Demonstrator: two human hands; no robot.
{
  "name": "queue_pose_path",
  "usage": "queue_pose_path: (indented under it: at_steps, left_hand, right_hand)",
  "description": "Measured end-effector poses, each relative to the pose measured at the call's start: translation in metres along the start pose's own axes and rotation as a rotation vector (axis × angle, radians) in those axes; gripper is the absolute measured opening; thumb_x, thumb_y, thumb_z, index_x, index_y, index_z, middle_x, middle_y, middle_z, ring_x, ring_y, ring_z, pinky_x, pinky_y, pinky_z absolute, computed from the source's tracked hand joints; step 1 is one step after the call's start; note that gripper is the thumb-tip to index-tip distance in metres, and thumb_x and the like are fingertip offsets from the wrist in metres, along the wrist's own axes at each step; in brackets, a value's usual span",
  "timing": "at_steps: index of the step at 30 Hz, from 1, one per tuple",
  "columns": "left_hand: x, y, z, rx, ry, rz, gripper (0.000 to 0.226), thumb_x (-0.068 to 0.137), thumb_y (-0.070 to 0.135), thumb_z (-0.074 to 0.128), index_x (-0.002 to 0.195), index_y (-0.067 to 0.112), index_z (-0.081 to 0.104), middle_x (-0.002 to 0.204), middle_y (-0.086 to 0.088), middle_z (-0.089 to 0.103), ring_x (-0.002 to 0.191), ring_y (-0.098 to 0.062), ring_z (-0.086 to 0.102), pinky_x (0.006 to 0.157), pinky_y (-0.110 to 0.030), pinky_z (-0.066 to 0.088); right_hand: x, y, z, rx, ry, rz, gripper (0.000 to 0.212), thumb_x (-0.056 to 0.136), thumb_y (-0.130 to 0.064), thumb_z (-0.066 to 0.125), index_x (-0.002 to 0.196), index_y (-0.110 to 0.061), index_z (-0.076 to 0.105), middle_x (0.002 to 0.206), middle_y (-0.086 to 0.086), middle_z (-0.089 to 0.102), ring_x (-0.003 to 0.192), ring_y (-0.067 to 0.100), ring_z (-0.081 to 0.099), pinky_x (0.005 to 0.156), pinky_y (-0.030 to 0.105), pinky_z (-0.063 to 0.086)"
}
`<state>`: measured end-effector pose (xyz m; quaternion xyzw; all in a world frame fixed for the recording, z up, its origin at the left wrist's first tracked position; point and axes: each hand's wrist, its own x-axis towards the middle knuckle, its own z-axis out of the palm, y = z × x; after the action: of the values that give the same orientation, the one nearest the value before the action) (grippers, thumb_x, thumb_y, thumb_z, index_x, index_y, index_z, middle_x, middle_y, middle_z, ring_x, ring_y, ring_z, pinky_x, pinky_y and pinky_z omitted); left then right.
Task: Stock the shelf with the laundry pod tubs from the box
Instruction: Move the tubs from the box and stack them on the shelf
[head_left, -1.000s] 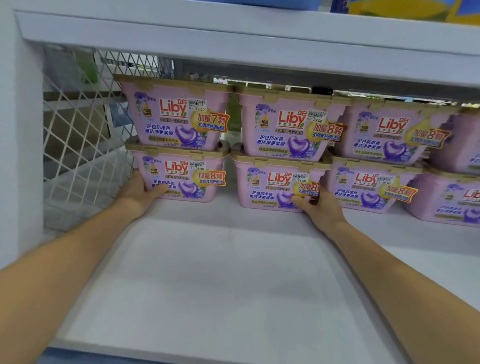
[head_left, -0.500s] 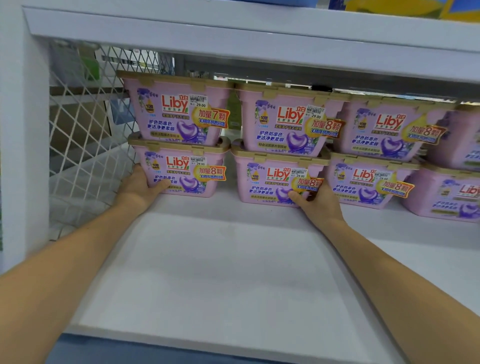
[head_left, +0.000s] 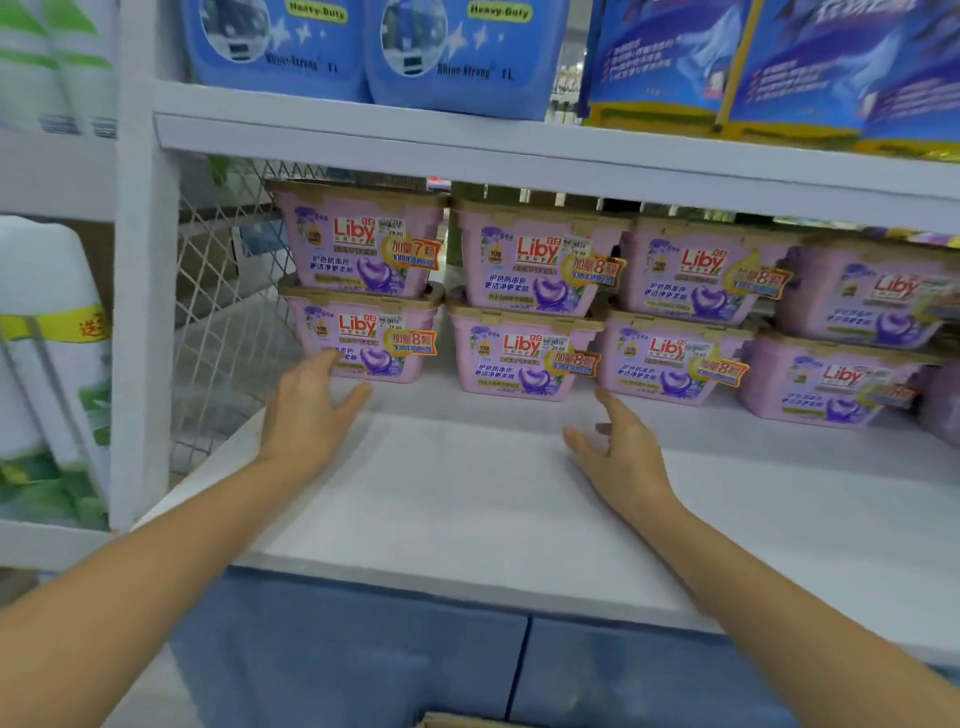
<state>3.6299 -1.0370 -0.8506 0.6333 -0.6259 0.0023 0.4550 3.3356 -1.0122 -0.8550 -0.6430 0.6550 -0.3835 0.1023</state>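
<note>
Pink Liby laundry pod tubs with tan lids stand two high at the back of the white shelf (head_left: 467, 509). The leftmost stack has a lower tub (head_left: 363, 340) and an upper tub (head_left: 358, 244). Beside it stands a second stack, its lower tub (head_left: 522, 358) under another (head_left: 540, 262). More stacks follow to the right, the nearest lower tub (head_left: 670, 361). My left hand (head_left: 306, 415) is open just in front of the leftmost lower tub, fingertips near its base. My right hand (head_left: 621, 452) is open over the shelf, apart from the tubs. A sliver of the cardboard box (head_left: 467, 721) shows at the bottom edge.
A white wire mesh panel (head_left: 228, 312) closes the shelf's left end beside a white upright post (head_left: 143, 312). Blue detergent pouches (head_left: 374, 47) stand on the shelf above. White bottles (head_left: 47, 338) fill the bay to the left. Blue panels (head_left: 363, 654) lie below the shelf.
Both hands have let go of the lower tubs and drawn back toward me. The view has pulled away and tilted up, showing the shelf above and the front edge.
</note>
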Motion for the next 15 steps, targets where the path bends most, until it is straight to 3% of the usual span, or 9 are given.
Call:
queue_pose_path:
  at_steps: [7, 12, 15]
  left_hand:
    - [-0.079, 0.063, -0.038, -0.026, -0.17, 0.164, 0.045, 0.083, 0.024, 0.068, 0.123, 0.005, 0.058, 0.122, -0.014, 0.062, 0.107, -0.028, 0.061, 0.093, -0.044, 0.049]
    - [-0.159, 0.096, -0.056, 0.016, -0.321, 0.251, 0.065, 0.078, 0.054, 0.048, 0.122, 0.008, 0.058, 0.119, -0.008, 0.065, 0.102, -0.022, 0.065, 0.089, -0.038, 0.052]
    - [-0.205, 0.107, -0.053, 0.045, -0.434, 0.236, 0.053, 0.086, 0.042, 0.056, 0.128, 0.01, 0.054, 0.122, -0.005, 0.064, 0.105, -0.02, 0.064, 0.092, -0.035, 0.049]
  right_hand:
    - [-0.081, 0.014, -0.071, -0.168, -0.142, -0.17, 0.056, 0.088, -0.032, 0.058, 0.139, -0.017, 0.04, 0.148, 0.0, 0.04, 0.136, 0.018, 0.039, 0.108, 0.029, 0.03]
    - [-0.141, 0.047, -0.128, -0.219, -0.163, -0.145, 0.051, 0.089, -0.031, 0.057, 0.137, -0.017, 0.044, 0.142, 0.002, 0.047, 0.129, 0.02, 0.045, 0.102, 0.029, 0.036]
    - [-0.18, 0.073, -0.15, -0.195, -0.168, -0.099, 0.047, 0.089, -0.03, 0.057, 0.133, -0.017, 0.048, 0.136, 0.002, 0.052, 0.126, 0.019, 0.048, 0.099, 0.03, 0.038]
